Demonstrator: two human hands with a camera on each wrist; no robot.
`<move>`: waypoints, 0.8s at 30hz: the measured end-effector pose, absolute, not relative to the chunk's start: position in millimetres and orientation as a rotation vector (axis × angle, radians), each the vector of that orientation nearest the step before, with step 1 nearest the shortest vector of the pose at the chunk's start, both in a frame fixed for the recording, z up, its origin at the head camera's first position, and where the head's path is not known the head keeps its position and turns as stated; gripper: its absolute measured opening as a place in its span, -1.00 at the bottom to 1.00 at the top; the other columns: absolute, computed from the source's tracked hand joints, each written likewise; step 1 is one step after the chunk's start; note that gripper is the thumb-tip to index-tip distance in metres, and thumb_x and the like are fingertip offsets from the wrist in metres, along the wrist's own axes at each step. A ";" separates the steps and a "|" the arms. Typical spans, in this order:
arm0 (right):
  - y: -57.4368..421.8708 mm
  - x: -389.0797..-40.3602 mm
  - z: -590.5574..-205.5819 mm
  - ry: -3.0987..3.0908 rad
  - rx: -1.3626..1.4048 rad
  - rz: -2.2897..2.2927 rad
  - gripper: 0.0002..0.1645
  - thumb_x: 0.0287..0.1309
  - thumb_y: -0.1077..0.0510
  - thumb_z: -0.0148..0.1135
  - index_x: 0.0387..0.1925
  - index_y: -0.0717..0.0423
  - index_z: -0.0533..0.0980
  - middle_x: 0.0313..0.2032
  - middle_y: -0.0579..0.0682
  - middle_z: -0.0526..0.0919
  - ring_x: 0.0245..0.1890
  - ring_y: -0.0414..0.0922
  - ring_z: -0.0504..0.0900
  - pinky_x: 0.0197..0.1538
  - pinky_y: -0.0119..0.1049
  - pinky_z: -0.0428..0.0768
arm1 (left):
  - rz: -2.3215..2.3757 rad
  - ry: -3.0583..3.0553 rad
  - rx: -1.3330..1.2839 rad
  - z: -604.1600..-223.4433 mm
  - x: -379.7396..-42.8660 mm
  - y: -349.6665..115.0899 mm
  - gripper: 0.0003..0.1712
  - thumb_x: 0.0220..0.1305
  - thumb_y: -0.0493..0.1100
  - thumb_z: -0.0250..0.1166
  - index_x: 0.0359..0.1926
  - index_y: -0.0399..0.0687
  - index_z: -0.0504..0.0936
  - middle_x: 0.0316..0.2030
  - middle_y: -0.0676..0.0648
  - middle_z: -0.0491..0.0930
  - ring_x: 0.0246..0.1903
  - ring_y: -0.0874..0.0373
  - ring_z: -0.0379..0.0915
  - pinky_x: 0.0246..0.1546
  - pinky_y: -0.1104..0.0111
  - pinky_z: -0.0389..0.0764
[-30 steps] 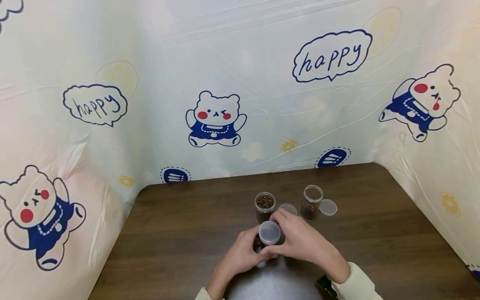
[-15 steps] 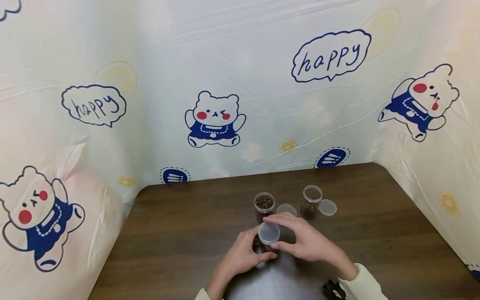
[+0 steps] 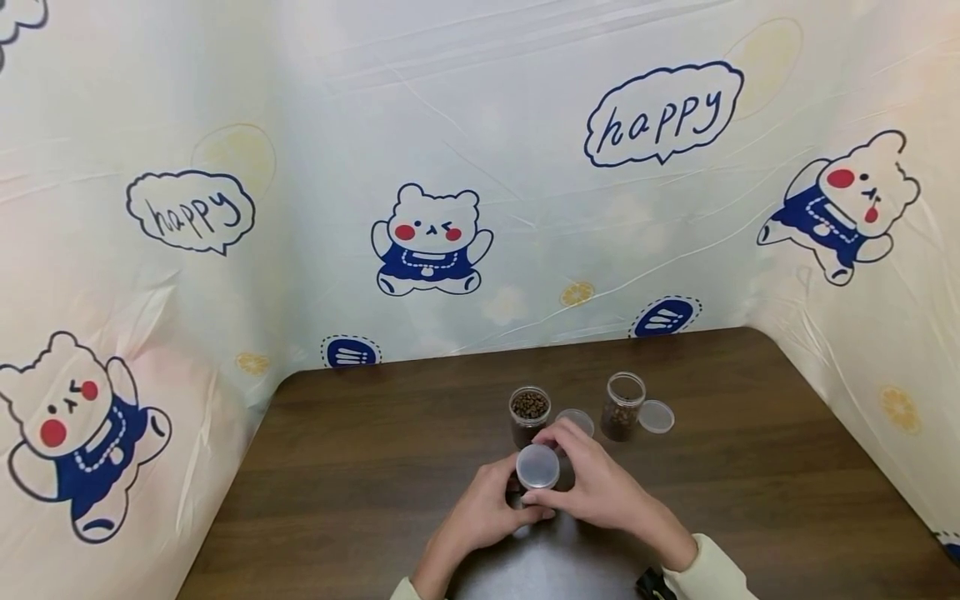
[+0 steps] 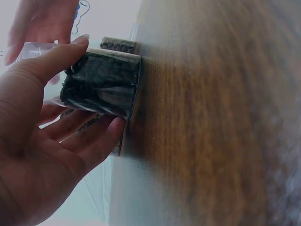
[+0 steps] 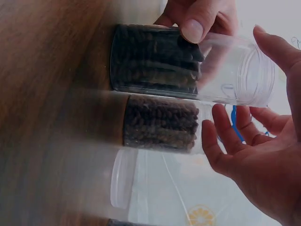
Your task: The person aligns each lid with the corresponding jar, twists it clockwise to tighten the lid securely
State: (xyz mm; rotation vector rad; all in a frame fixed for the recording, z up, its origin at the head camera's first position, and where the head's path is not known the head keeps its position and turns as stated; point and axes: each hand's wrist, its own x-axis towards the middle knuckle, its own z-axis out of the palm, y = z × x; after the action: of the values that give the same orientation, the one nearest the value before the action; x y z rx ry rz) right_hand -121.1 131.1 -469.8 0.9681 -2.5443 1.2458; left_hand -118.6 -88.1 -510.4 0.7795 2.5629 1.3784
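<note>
My left hand point(image 3: 491, 504) grips a clear plastic jar point(image 5: 150, 63) by its side, thumb across one face and fingers round the other. Dark pieces fill about the lower half of this jar, which stands upright on the table. On its top sits a translucent screw lid point(image 3: 537, 466). Around that lid curves my right hand point(image 3: 600, 485), thumb on the near edge and fingertips on the far edge. Just beyond stands an open jar point(image 3: 529, 415) of brown bean-like pieces. Part of a loose lid point(image 3: 577, 419) shows behind my right fingers.
Farther right, another open jar point(image 3: 623, 408) holds brown pieces, with a second loose lid point(image 3: 657, 417) lying beside it. The brown wooden table point(image 3: 360, 467) reaches to a printed cloth curtain point(image 3: 525, 167) at the back and sides.
Half a second ago my right fingers were spread wider and turned away from the lid; now they are back around it. My left hand and the jar have stayed in place.
</note>
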 end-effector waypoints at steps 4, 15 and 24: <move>134.9 -117.7 -463.5 -2.604 0.963 1.202 -0.10 0.06 -0.26 0.61 0.35 -0.07 0.45 0.20 -0.20 0.57 0.14 -0.25 0.60 0.19 -0.20 0.65 | 1.383 2.551 0.772 -510.3 -117.7 -88.3 -0.36 0.18 0.02 0.61 0.25 0.13 0.59 0.01 0.08 0.75 0.00 0.34 0.66 0.05 0.40 0.69; 145.4 -121.6 -459.2 -2.535 1.133 1.165 -0.28 0.18 -0.01 0.57 0.35 -0.11 0.53 0.22 -0.15 0.68 0.17 -0.19 0.63 0.20 -0.15 0.65 | 1.368 2.558 0.768 -510.3 -117.5 -87.8 -0.29 0.16 0.11 0.62 0.31 0.29 0.54 0.05 0.17 0.73 0.03 0.36 0.64 0.10 0.33 0.69; 131.5 -119.0 -468.9 -2.528 1.016 1.092 -0.30 0.17 -0.22 0.54 0.25 -0.01 0.58 -0.04 -0.20 0.52 -0.12 -0.35 0.54 -0.06 -0.37 0.63 | 1.375 2.559 0.792 -510.7 -118.3 -87.7 -0.35 0.20 0.03 0.60 0.28 0.16 0.57 0.04 0.09 0.75 0.02 0.35 0.67 0.05 0.42 0.69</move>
State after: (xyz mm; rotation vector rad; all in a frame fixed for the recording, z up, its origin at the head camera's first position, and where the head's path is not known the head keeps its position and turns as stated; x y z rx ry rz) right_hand -119.0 131.5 -468.9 1.0161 -2.5280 1.0921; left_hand -118.3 -87.7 -510.7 0.7915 2.5586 1.3752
